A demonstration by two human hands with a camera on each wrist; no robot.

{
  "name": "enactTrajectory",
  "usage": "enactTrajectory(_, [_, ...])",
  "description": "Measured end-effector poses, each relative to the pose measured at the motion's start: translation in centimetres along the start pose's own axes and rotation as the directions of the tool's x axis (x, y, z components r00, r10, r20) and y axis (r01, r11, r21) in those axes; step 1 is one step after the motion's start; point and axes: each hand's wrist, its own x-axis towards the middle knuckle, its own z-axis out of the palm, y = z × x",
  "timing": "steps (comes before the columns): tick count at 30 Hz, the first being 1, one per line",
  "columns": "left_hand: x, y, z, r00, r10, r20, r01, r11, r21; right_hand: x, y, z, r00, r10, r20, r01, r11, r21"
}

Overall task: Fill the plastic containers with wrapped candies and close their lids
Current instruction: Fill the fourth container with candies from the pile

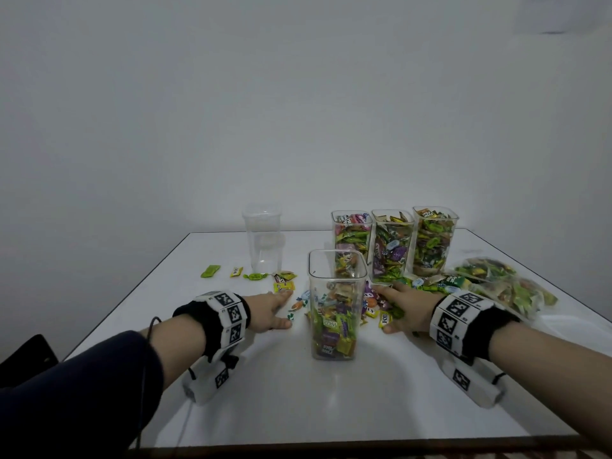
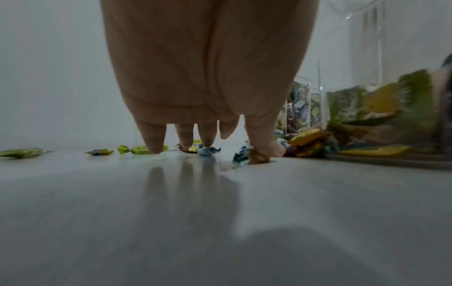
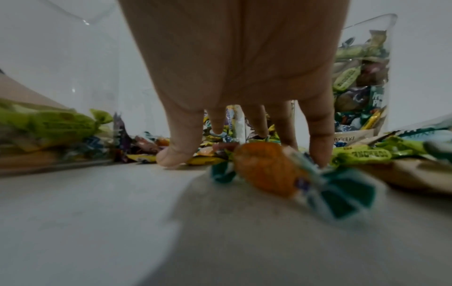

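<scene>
A clear square container, about half full of wrapped candies, stands open at the table's middle. My left hand lies spread just left of it, fingers straight. Its fingertips touch the table among loose candies, and the thumb presses one. My right hand rests spread on a candy pile right of the container, fingers straight. An orange candy with teal ends lies under that palm. Neither hand grips anything.
Three full open containers stand in a row behind. An empty clear container stands back left, with scattered candies near it. Candy bags lie at the right on the white table.
</scene>
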Motion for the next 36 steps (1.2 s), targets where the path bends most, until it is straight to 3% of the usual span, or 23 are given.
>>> enactTrajectory(4, [2.0, -0.2, -0.7, 0.998, -0.028, -0.062, 0.028, 1.000, 0.000, 1.0, 0.1, -0.5, 0.999, -0.037, -0.014, 0.038, 0.999, 0.037])
enactTrajectory(8, [3.6, -0.7, -1.3, 0.990, 0.022, -0.142, -0.018, 1.000, 0.025, 1.5, 0.0, -0.4, 0.998, -0.063, -0.031, 0.062, 0.998, -0.027])
enactTrajectory(15, [5.2, -1.4, -1.9, 0.995, 0.042, -0.095, -0.048, 0.997, -0.058, 2.0, 0.1, -0.7, 0.986, -0.095, -0.135, 0.097, 0.995, 0.007])
enactTrajectory(22, [5.0, -0.9, -1.9, 0.964, 0.015, -0.264, -0.035, 0.997, -0.071, 1.8, 0.1, -0.9, 0.974, -0.069, -0.217, 0.084, 0.995, 0.061])
enactTrajectory(28, [4.5, -0.3, -1.9, 0.935, -0.056, -0.351, 0.036, 0.997, -0.064, 1.7, 0.5, -1.0, 0.930, -0.017, -0.367, 0.073, 0.987, 0.140])
enactTrajectory(36, [2.9, 0.0, -2.1, 0.840, -0.084, -0.536, -0.014, 0.984, -0.176, 1.6, 0.8, -0.9, 0.836, 0.047, -0.547, 0.115, 0.959, 0.259])
